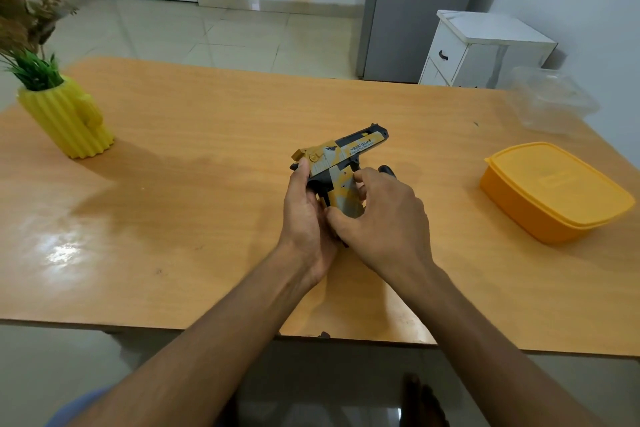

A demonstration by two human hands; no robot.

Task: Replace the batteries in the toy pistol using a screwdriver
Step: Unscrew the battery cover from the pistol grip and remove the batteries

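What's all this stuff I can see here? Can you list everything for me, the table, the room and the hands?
toy pistol: one, yellow, grey and black, held above the middle of the table
dark object: one, black, just behind the right hand; too hidden to identify
table: one, orange-brown wood, fills the foreground
vase: one, yellow ribbed, table's left side, holding green and brown plants
lidded box: one, orange, table's right side
clear container: one, transparent, table's far right corner
small cabinet: one, white, on the floor behind the table
left hand: one, grips the pistol's rear and grip
right hand: one, fingers curled round the pistol's grip
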